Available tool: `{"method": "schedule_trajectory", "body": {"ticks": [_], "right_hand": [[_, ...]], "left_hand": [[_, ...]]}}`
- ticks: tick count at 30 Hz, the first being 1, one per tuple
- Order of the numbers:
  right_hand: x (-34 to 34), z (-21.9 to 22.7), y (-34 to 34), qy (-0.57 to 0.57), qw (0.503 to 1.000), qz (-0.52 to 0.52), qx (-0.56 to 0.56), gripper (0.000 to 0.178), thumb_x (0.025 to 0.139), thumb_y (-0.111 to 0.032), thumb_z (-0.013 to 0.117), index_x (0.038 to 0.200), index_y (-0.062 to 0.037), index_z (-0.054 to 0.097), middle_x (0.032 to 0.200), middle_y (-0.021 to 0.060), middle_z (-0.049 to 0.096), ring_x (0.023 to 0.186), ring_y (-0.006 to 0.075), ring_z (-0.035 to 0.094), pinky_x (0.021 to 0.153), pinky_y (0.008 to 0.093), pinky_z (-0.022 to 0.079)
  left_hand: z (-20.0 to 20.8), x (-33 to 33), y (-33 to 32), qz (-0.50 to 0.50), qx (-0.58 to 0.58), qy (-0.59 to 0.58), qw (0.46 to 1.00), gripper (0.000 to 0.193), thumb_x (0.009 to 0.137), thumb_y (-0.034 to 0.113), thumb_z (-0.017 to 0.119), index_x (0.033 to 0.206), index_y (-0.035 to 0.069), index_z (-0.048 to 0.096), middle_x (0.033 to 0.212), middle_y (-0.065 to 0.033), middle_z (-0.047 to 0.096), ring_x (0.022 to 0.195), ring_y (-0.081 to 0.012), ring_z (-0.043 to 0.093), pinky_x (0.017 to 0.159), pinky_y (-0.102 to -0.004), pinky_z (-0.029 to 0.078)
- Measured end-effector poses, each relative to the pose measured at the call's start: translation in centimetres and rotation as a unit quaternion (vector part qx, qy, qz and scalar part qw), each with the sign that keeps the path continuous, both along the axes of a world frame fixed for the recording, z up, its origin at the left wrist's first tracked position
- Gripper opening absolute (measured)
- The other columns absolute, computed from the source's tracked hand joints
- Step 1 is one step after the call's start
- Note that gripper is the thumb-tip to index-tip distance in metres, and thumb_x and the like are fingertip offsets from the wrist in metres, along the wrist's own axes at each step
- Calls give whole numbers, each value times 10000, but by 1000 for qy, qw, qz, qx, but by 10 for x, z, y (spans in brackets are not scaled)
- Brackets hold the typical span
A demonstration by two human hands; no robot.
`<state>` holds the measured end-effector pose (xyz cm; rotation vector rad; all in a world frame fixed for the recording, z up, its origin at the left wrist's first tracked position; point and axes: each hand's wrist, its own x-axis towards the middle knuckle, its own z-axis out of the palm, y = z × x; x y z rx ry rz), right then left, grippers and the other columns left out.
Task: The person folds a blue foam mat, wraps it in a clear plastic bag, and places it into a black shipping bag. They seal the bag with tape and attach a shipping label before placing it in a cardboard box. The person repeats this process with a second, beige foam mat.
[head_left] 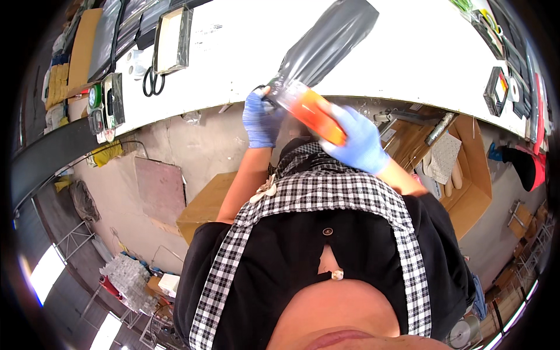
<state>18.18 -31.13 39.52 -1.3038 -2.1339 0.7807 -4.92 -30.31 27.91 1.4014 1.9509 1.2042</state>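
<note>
A long black plastic-wrapped bundle (329, 44) lies slantwise on the white table, its narrow end toward me. My left hand (261, 119), in a blue knit glove, is closed at that narrow end, fingers around the black plastic. In my right hand (356, 139), also gloved in blue, is a long orange object (315, 114) with a paler, whitish far end. Motion smears it, so its exact kind does not show. The whitish end meets or overlaps the bundle's narrow end close to my left hand; whether they touch I cannot tell.
On the white table (233, 64), black-handled scissors (153, 81) and a black-edged open box (174, 41) are at left. A small black box (496, 91) stands at right. Below the table edge are an open cardboard box (475, 192) and another carton (204, 204).
</note>
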Motion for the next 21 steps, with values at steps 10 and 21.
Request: {"method": "schedule_trajectory", "body": {"ticks": [10, 21], "right_hand": [[15, -32, -7, -263, 938, 61, -216, 658, 773, -354, 689, 1395, -261, 496, 978, 159, 639, 863, 357, 666, 738, 459, 548], [130, -40, 25, 281, 842, -149, -436, 537, 732, -34, 726, 1260, 2, 631, 1164, 62, 674, 1041, 158, 638, 936, 310, 512]], "left_hand": [[15, 5, -11, 16, -267, -445, 855, 259, 865, 309, 663, 974, 110, 539, 737, 5, 545, 593, -105, 518, 511, -261, 488], [48, -38, 0, -14, -196, 5, 981, 603, 890, 476, 640, 1166, -49, 534, 1041, -210, 600, 880, -327, 619, 821, -446, 513]]}}
